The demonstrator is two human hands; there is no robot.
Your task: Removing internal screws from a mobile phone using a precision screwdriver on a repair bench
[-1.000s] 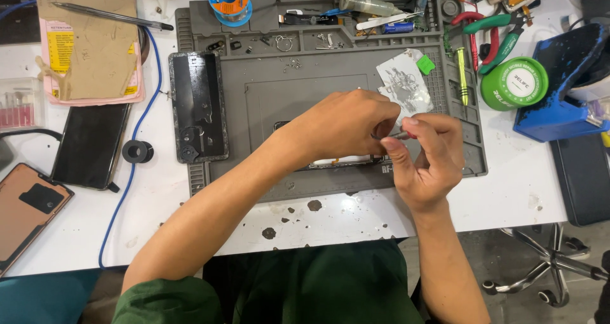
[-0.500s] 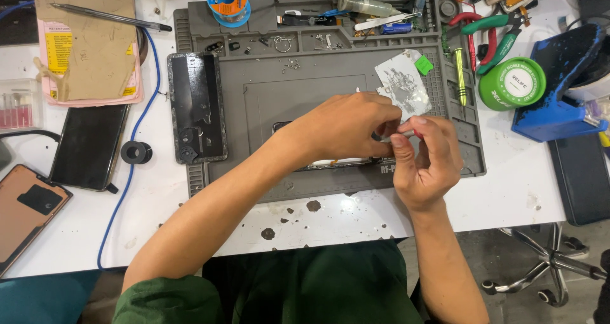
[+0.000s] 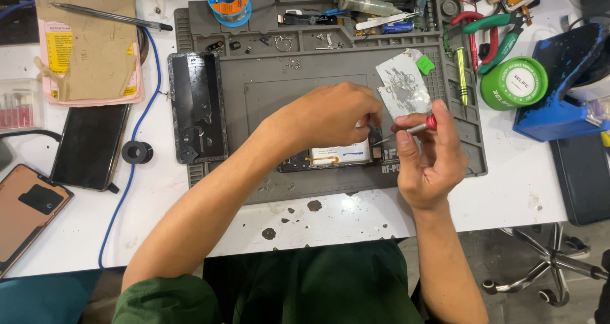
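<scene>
An opened phone [image 3: 340, 155] with a white battery lies on the grey work mat [image 3: 279, 89], mostly covered by my left hand [image 3: 324, 117], which presses down on it. My right hand [image 3: 429, 155] grips a small screwdriver [image 3: 413, 129] with a red end, its tip pointing left at the phone's right edge beside my left fingers. A silvery foil piece [image 3: 401, 86] lies just behind both hands.
A black phone back frame [image 3: 196, 105] lies on the mat's left. Screws, tweezers and small parts fill the mat's top trays. Pliers [image 3: 489, 32], a green tape roll [image 3: 513, 82], a blue holder [image 3: 559, 89], other phones [image 3: 89, 146] and a blue cable [image 3: 143, 140] surround it.
My right hand has shifted slightly and turned the screwdriver, its red end now showing above my fingers. My left hand stays on the phone.
</scene>
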